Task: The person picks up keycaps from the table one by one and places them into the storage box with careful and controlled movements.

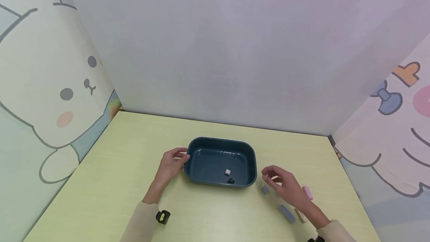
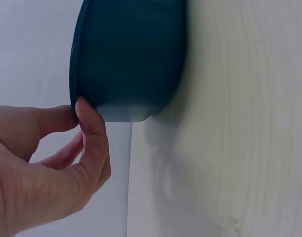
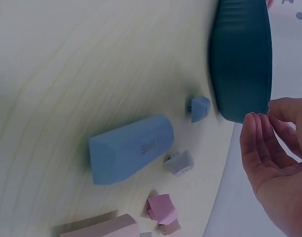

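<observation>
Grip, left hand (image 1: pixel 172 163): thumb and fingers pinch the left rim of the dark blue tub (image 1: pixel 220 145), which sits mid-desk (image 1: pixel 127 160). Grip, right hand (image 1: pixel 285 184): loosely open, fingers relaxed and curved, holding nothing, hovering just right of the tub above the scattered erasers.

Step in hand, as judged: steadying the tub while loose pieces are gathered into it. The next move would call for the right hand to lower onto the nearest piece, the small blue bit (image 1: pixel 265 189), and close on it cleanly.

Count, inside the tub: one small pale piece (image 1: pixel 227 172); one small dark piece (image 1: pixel 230 180) at the near wall.

Count, on the desk to the right: one long blue eraser (image 1: pixel 286 213); one pink eraser (image 1: pixel 307 192); one tan or pinkish block (image 1: pixel 300 216), partly hidden by the wrist; further small scraps in blue, grey and pink show in the right wrist view, exact number uncertain.
</observation>
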The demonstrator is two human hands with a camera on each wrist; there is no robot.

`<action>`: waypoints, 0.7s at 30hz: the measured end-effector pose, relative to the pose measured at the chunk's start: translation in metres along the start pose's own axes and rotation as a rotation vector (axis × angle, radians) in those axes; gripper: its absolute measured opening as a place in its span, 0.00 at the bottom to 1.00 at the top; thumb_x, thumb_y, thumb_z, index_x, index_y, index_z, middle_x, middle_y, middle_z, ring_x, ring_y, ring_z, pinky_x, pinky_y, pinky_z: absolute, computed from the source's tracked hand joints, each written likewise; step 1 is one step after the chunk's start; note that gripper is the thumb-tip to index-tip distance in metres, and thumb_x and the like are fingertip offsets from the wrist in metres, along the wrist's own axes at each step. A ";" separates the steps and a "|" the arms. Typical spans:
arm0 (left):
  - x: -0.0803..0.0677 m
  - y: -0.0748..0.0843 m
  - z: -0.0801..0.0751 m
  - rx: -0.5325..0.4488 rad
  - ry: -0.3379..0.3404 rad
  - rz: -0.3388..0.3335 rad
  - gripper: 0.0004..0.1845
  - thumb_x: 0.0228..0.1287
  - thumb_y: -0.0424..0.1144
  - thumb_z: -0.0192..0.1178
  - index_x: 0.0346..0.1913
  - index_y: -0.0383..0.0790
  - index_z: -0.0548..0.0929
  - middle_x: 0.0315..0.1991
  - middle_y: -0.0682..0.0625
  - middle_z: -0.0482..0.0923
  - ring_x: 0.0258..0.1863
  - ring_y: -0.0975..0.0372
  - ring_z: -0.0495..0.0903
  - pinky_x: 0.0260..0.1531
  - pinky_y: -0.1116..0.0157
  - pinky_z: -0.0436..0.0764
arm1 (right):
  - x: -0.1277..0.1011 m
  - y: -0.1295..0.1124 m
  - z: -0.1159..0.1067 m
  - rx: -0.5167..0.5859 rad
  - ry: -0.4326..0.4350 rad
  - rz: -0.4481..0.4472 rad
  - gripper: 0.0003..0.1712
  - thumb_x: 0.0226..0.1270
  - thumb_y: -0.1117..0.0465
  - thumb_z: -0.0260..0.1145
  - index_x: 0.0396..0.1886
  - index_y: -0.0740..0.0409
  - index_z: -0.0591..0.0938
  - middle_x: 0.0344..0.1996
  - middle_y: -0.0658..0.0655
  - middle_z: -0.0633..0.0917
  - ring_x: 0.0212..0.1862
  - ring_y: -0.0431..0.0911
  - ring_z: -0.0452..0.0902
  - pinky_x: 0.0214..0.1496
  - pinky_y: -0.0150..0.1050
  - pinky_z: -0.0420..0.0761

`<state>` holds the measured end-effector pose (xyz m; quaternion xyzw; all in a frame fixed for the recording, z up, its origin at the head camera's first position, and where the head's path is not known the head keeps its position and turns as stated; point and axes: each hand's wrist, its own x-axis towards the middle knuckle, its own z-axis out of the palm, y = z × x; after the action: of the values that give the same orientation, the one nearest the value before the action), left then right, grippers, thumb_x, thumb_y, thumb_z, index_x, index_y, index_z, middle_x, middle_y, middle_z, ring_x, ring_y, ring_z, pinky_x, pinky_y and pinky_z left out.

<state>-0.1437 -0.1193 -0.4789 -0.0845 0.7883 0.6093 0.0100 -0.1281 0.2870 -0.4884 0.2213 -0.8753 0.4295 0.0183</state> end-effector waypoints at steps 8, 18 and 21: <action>0.001 -0.001 0.000 0.009 0.001 -0.007 0.17 0.70 0.31 0.66 0.58 0.30 0.83 0.41 0.40 0.84 0.34 0.51 0.85 0.32 0.61 0.85 | -0.006 0.007 0.003 0.042 -0.021 0.023 0.09 0.73 0.65 0.68 0.50 0.62 0.84 0.43 0.58 0.87 0.42 0.40 0.83 0.40 0.35 0.86; 0.000 -0.003 0.000 0.005 0.001 -0.003 0.17 0.70 0.31 0.65 0.59 0.30 0.82 0.40 0.41 0.83 0.33 0.52 0.85 0.32 0.60 0.85 | -0.012 0.021 0.009 -0.001 -0.020 -0.010 0.10 0.68 0.70 0.70 0.48 0.61 0.84 0.42 0.56 0.87 0.40 0.38 0.83 0.38 0.35 0.85; 0.001 -0.003 0.000 0.005 0.001 0.000 0.17 0.70 0.31 0.66 0.58 0.30 0.82 0.40 0.41 0.83 0.33 0.52 0.85 0.32 0.59 0.85 | -0.014 0.021 0.009 -0.015 -0.024 -0.020 0.11 0.67 0.70 0.71 0.48 0.60 0.84 0.42 0.55 0.87 0.40 0.38 0.83 0.38 0.35 0.85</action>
<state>-0.1439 -0.1199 -0.4818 -0.0848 0.7899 0.6073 0.0102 -0.1226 0.2967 -0.5133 0.2351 -0.8764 0.4201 0.0138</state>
